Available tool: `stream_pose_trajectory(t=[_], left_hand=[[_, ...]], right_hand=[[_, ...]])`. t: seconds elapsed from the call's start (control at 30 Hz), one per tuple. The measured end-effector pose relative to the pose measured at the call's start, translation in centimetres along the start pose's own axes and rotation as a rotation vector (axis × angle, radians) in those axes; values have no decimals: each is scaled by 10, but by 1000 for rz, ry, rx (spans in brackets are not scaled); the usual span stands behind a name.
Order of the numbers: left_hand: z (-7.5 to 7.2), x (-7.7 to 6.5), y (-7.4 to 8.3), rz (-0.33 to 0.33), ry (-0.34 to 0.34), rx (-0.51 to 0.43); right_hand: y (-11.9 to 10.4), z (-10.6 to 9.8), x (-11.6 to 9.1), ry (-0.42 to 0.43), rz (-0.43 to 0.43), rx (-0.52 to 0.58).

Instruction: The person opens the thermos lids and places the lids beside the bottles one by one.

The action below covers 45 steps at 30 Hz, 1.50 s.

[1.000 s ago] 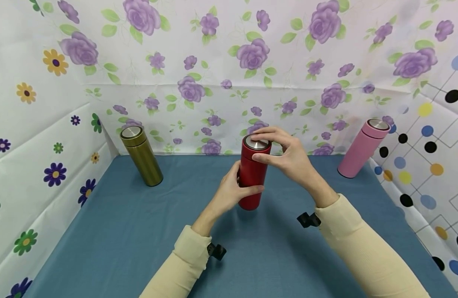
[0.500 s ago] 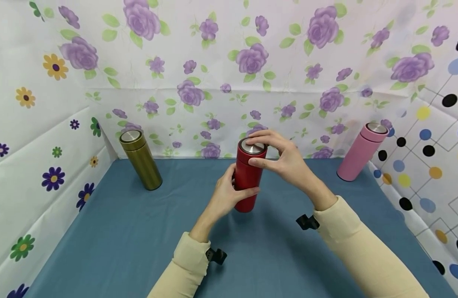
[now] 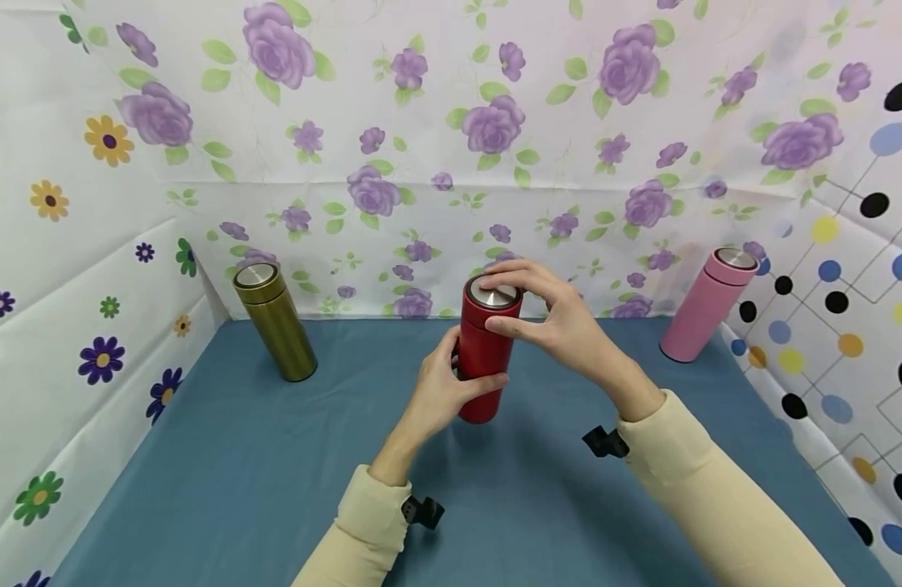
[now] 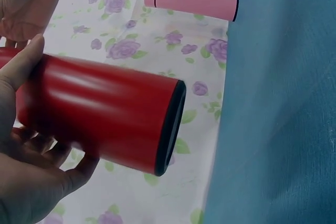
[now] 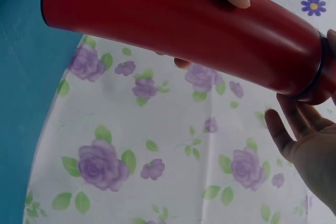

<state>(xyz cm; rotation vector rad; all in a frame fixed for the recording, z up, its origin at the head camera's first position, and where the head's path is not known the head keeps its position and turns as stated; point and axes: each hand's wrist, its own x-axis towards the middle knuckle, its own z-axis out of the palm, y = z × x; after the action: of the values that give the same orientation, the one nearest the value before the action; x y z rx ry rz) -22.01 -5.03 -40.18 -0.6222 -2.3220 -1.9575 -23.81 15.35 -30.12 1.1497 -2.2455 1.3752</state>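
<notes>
A red thermos flask [image 3: 486, 355] with a silver-topped lid [image 3: 493, 295] is held upright in the middle of the head view. My left hand [image 3: 439, 390] wraps round its body from the left, the thumb lying across the front. From the right, my right hand [image 3: 557, 322] grips the lid with the thumb at its near side and the fingers over its top and far edge. The flask's dark-rimmed base [image 4: 172, 129] shows in the left wrist view, raised off the cloth. In the right wrist view, my right fingers [image 5: 281, 132] curve beneath the lid end.
A gold-green thermos flask [image 3: 276, 322] stands at the back left of the blue cloth [image 3: 275, 473]. At the back right stands a pink one [image 3: 708, 306]. Patterned sheets hang along the back [image 3: 422, 147] and both sides.
The red flask has shifted slightly left along with both hands, whose grips look the same. The whole head view has tilted up a little, so the scene sits lower.
</notes>
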Motion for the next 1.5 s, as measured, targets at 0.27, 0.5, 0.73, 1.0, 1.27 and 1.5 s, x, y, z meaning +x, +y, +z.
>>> stream_pose_trajectory(t=[0.27,0.5,0.73,1.0,1.27,1.5], left_hand=[[7,-1,-1,6,89,64],[13,0,-4,21,133,72],[15,0,-5,11,136,71],[17,0,-9,17,138,81],[16,0,-11,36,126,105],[11,0,-12,68,61,107]], right_hand=[[-1,8,1,33,8,-61],[2,21,-2,132,-8,-123],[2,25,-2,170,22,-122],[3,25,-4,197,30,-74],[3,23,-7,202,7,-26],[-1,18,-10,179,64,61]])
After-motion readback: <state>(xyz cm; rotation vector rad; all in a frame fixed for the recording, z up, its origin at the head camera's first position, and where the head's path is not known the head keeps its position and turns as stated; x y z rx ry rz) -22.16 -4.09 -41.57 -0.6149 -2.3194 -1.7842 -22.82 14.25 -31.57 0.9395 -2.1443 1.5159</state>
